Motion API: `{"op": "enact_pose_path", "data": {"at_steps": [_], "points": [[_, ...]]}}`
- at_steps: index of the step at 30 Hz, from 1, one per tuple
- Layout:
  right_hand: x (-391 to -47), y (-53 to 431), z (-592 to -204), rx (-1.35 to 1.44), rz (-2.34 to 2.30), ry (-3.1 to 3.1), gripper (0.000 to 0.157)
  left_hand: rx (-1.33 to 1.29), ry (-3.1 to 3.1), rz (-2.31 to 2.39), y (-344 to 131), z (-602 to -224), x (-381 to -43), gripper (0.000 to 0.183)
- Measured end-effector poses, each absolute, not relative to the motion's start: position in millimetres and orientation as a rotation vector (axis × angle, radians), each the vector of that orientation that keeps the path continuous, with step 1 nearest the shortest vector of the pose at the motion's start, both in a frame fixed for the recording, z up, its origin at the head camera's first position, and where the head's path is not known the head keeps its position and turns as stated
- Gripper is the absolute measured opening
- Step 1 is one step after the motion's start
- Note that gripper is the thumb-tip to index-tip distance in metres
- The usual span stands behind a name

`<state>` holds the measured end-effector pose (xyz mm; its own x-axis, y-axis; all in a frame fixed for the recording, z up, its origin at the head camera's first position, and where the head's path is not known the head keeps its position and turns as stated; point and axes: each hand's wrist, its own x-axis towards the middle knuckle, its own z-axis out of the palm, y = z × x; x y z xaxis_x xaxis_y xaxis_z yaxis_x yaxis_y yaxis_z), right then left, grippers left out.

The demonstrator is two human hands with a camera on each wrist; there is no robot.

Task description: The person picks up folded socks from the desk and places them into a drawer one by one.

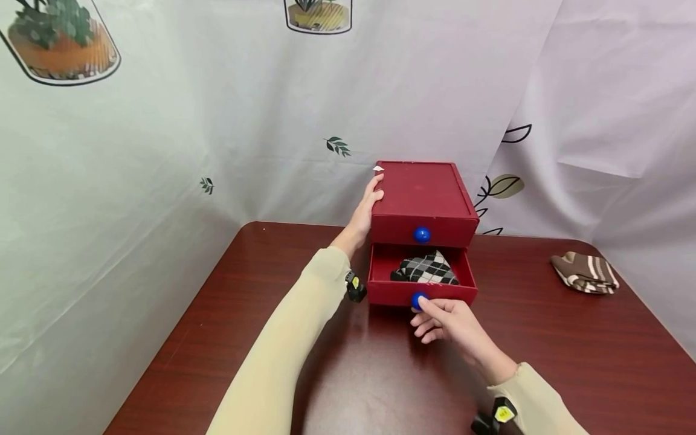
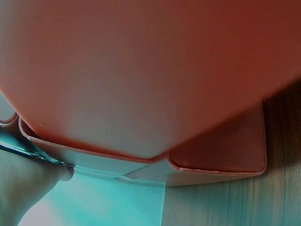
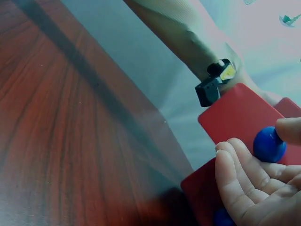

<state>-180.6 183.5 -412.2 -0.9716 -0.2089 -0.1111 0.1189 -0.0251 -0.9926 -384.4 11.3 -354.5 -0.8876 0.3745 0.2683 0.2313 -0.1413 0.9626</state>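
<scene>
A red two-drawer box (image 1: 421,187) stands towards the back of the table. Its lower drawer (image 1: 377,295) is pulled out, with a folded black, grey and white argyle sock (image 1: 426,267) inside. My right hand (image 1: 454,326) pinches the lower drawer's blue knob (image 1: 417,300) between thumb and fingers; the right wrist view shows this blue knob (image 3: 269,144) close up. The upper drawer is closed, its own blue knob (image 1: 422,235) untouched. My left hand (image 1: 360,215) rests against the box's left side, fingertips at the top edge. The left wrist view shows part of that hand (image 2: 28,186) beside the red side wall.
A folded brown sock with white stripes (image 1: 585,273) lies at the table's right back. The dark wooden table (image 1: 228,338) extends around the box. White patterned curtains (image 1: 244,109) hang behind and at both sides.
</scene>
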Motion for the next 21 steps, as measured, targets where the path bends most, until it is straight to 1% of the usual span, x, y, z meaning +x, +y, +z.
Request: {"op": "enact_pose_path", "data": {"at_steps": [6,12,14,21], "points": [[-198,189,-411,0.02,-2.157,1.961,0.035,0.698,2.001,2.173,11,-354,-384,0.053],[-212,191,-412,0.015,-2.156,1.961,0.034,0.693,1.992,2.156,12,-354,-384,0.053],[-215,192,-412,0.023,-2.16,1.971,0.036,0.698,1.986,2.156,13,-354,-384,0.053],[-229,191,-411,0.041,-2.168,1.974,0.052,0.688,1.98,2.175,12,-353,-384,0.053]]}}
